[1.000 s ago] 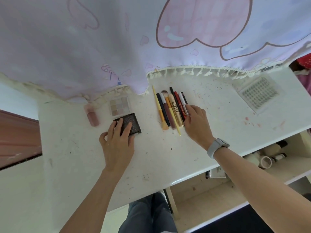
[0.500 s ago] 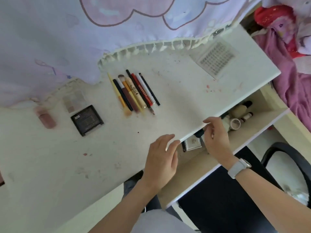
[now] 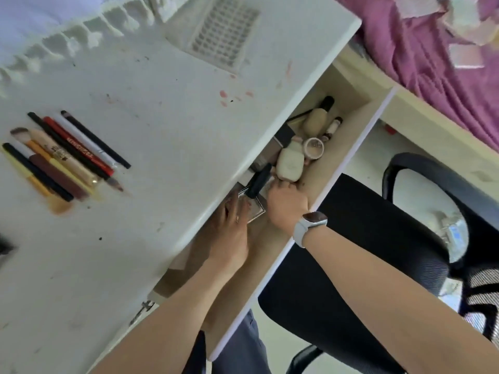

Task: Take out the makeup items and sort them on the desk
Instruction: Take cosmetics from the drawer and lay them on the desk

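Note:
Both of my hands reach into the open shelf (image 3: 340, 147) under the white desk (image 3: 162, 125). My left hand (image 3: 232, 228) lies with straight fingers on a clear square compact (image 3: 255, 210); its fingertips are hidden by the desk edge. My right hand (image 3: 286, 202) curls its fingers round the lower end of a cream bottle (image 3: 290, 163). A black tube (image 3: 258, 182) lies between the two hands. Further back in the shelf sit a round jar (image 3: 314, 148), a beige bottle (image 3: 314, 121) and a small tube (image 3: 332, 128). On the desk lies a row of pencils and brushes (image 3: 70, 155).
A clear lash tray (image 3: 224, 31) lies at the desk's far side, below a fringed curtain (image 3: 67, 39). A dark compact (image 3: 4, 247) shows at the left edge. A black office chair (image 3: 378, 238) stands on the right, and purple bedding (image 3: 432, 63) lies beyond it.
Both hands left the desk top, crossed its front edge and went into the shelf below. The view swung right and down towards the shelf and chair.

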Motion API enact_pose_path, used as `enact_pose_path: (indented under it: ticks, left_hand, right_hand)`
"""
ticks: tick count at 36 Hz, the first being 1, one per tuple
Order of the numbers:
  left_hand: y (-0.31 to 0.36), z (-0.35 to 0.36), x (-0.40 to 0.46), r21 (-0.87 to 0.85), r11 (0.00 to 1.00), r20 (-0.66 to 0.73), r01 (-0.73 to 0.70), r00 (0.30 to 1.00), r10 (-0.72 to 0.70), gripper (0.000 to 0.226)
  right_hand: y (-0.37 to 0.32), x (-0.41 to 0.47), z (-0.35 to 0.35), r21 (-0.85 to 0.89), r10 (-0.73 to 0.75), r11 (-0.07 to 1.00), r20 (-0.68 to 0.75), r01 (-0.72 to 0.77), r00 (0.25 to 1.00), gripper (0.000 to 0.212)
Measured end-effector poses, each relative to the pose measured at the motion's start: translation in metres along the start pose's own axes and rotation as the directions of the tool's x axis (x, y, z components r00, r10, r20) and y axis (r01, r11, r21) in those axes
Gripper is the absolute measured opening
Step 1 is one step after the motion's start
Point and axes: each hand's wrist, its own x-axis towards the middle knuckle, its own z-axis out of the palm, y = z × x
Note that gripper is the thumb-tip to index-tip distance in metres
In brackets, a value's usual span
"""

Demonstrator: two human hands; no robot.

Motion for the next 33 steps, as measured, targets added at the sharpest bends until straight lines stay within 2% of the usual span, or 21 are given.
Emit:
enact_pose_path:
  ticks: [3,8,14,19,21,25,30,33]
  left_hand:
    - [-0.007,0.009,0.003,0.098,0.995,0.009,0.006,1.0,-0.007,0.076]
    - [-0.007,0.016,-0.013,0.041,0.999,-0.059,0.021,0.998,-0.019,0.053]
    - [-0.009,0.016,-0.021,-0.073,0.996,-0.09,0.042,0.995,-0.049,0.045]
    - [0.001,0.012,-0.002,-0.246,0.961,-0.077,0.126,0.986,-0.149,0.047]
    - [0.007,0.013,0.007,-0.295,0.939,-0.054,0.175,0.978,-0.199,0.049]
    - [0.023,0.008,0.015,-0.406,0.882,0.059,0.238,0.97,-0.235,0.062]
    - [0.022,0.015,0.011,-0.321,0.901,0.029,0.293,0.953,-0.3,0.073]
    - [0.017,0.008,0.009,-0.384,0.87,0.099,0.31,0.95,-0.295,0.059]
  right_hand:
    - [-0.006,0.005,0.004,0.082,0.062,0.995,-0.062,-0.057,0.996,0.046]
    - [-0.002,0.007,0.009,0.079,0.041,0.996,-0.124,-0.032,0.991,0.039]
    - [-0.004,0.011,0.009,0.055,0.032,0.998,-0.135,-0.025,0.99,0.032]
    - [0.0,0.017,0.01,0.038,0.02,0.999,-0.157,-0.014,0.987,0.035]
    - [0.002,0.018,0.012,0.051,0.033,0.998,-0.142,-0.026,0.989,0.037]
    - [0.0,0.018,0.015,0.094,-0.022,0.995,-0.017,0.024,1.0,0.049]
    - [0.004,0.013,0.008,0.146,-0.085,0.986,0.04,0.078,0.996,0.038]
    - [0.011,0.009,-0.001,0.148,-0.139,0.981,0.081,0.126,0.987,0.033]
